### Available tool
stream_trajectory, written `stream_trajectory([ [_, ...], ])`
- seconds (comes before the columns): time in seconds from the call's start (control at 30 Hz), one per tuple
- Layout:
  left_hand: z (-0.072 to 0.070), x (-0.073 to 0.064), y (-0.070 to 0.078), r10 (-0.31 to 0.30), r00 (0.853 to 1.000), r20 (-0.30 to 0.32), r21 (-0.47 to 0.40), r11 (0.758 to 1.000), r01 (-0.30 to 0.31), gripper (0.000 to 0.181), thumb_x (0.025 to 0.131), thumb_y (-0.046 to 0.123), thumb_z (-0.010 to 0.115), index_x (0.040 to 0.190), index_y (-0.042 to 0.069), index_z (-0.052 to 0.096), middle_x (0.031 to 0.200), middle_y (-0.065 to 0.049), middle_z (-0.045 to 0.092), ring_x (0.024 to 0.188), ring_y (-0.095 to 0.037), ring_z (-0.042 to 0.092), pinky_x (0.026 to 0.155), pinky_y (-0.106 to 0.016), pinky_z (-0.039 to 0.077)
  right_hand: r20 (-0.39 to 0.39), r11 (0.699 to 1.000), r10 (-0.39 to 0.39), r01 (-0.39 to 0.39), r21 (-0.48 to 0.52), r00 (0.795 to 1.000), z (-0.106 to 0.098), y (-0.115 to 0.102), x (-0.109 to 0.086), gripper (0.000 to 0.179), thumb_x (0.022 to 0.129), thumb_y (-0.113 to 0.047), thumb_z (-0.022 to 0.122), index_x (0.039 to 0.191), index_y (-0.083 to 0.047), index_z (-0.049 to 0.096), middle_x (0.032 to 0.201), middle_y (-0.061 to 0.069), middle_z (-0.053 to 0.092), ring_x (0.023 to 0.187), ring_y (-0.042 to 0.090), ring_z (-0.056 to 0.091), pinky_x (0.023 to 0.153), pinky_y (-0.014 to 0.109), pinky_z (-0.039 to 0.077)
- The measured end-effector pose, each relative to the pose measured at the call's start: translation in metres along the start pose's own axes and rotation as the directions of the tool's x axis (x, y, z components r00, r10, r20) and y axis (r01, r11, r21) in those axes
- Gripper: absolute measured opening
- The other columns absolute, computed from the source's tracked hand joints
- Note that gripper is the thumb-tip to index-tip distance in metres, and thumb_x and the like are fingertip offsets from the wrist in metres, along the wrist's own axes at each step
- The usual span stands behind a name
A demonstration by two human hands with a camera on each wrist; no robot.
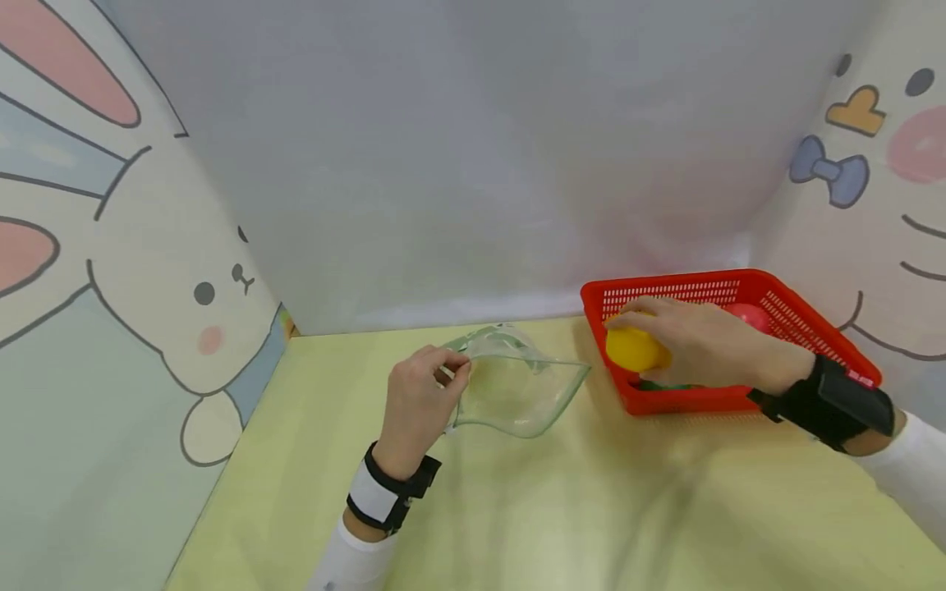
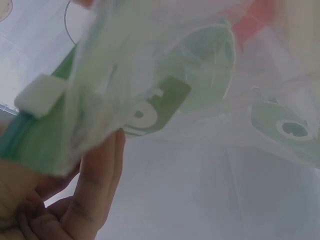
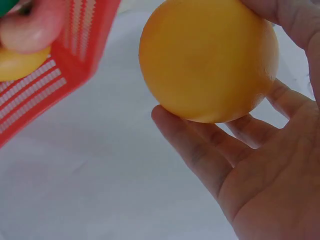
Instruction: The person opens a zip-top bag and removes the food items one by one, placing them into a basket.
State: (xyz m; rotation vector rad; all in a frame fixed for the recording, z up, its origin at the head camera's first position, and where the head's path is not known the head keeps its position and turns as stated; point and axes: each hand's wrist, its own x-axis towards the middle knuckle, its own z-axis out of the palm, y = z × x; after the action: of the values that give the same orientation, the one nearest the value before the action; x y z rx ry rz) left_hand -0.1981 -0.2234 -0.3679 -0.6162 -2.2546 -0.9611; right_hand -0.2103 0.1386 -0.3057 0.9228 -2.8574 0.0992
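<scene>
My left hand pinches the rim of a clear plastic zip bag with green edges and holds it above the table. The bag's mouth gapes toward the right. In the left wrist view, a white slider sits on its green strip, and green printing shows through the film. My right hand grips a smooth, round yellow-orange fruit with curled fingers and thumb. In the head view, that hand and the fruit are over the left part of a red plastic basket.
Inside the basket lie a pink fruit, something green and a yellow fruit, partly hidden. The pale yellow table is bounded by a grey-white back wall and side panels with cartoon animals.
</scene>
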Motion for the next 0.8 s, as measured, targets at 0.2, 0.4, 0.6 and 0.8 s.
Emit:
stream_trajectory([
  [0.2,-0.001,0.001,-0.001,0.002,1.0,0.013,0.011,1.0,-0.002,0.005,0.089,0.001,0.08,0.091,0.006,0.081,0.081,-0.008,0.076,0.063,-0.016,0.071,0.06,-0.022,0.057,0.107,0.98,0.198,-0.199,-0.003,0.974,0.01,0.067,0.002,0.074,0.075,-0.03,0.095,0.14,-0.011,0.064,0.129,0.015,0.067,0.098,0.026,0.064,0.08,0.049,0.063],
  [0.4,0.0,0.001,0.001,-0.004,1.0,0.003,0.017,1.0,0.003,0.008,0.087,0.0,0.081,0.092,0.007,0.081,0.081,-0.007,0.076,0.063,-0.016,0.071,0.059,-0.022,0.056,0.198,0.947,0.32,-0.321,-0.025,0.926,0.028,0.128,-0.004,0.073,0.078,-0.035,0.09,0.14,-0.006,0.063,0.125,0.02,0.069,0.103,0.034,0.061,0.087,0.059,0.056],
  [0.6,-0.001,0.002,0.003,0.011,1.0,-0.003,0.022,1.0,-0.011,0.006,0.088,0.001,0.081,0.091,0.006,0.081,0.081,-0.008,0.077,0.063,-0.016,0.071,0.059,-0.023,0.057,0.264,0.927,0.372,-0.373,-0.048,0.89,0.047,0.168,-0.02,0.065,0.076,-0.028,0.087,0.131,-0.001,0.066,0.119,0.029,0.07,0.097,0.039,0.063,0.081,0.061,0.056],
  [0.8,-0.003,0.001,0.003,0.0,1.0,-0.002,0.025,1.0,0.0,0.007,0.088,0.0,0.081,0.09,0.007,0.081,0.081,-0.008,0.077,0.062,-0.016,0.07,0.058,-0.021,0.056,0.335,0.915,0.38,-0.404,0.004,0.862,0.061,0.18,-0.025,0.06,0.074,-0.022,0.09,0.125,0.002,0.067,0.104,0.019,0.071,0.09,0.035,0.061,0.08,0.06,0.055],
])
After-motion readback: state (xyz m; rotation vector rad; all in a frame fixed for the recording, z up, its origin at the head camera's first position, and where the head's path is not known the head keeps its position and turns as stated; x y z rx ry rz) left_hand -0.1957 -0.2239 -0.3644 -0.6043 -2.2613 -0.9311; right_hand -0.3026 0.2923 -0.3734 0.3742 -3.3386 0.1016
